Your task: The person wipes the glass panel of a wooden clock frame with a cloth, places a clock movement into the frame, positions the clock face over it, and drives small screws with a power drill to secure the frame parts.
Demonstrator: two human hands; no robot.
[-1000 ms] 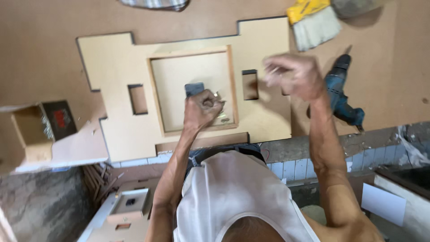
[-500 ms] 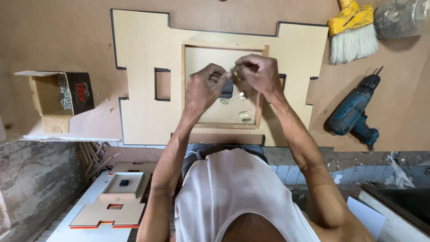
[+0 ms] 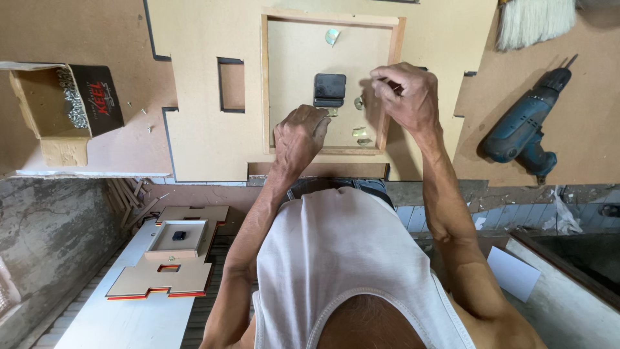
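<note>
A pale fibreboard panel (image 3: 200, 139) with cut-out notches lies on the brown bench, and a shallow wooden frame (image 3: 265, 84) is set into it. A small black box (image 3: 329, 89) sits inside the frame. A brass ring (image 3: 358, 102) lies beside the box and small brass bits (image 3: 361, 134) lie below it. My left hand (image 3: 300, 136) is curled into a fist just under the black box, its fingertips at a small brass piece. My right hand (image 3: 403, 94) hovers at the frame's right side, pinching a small dark part between thumb and fingers.
A blue cordless drill (image 3: 520, 132) lies right of the panel, with a brush (image 3: 535, 22) above it. An open cardboard box of screws (image 3: 61, 106) stands at the left, loose screws beside it. Similar stacked panels (image 3: 169, 258) rest on a white surface lower left.
Both hands met at the black box half a second ago. Now they have parted: my left hand dropped below the box, my right moved right. The view sits closer to the panel.
</note>
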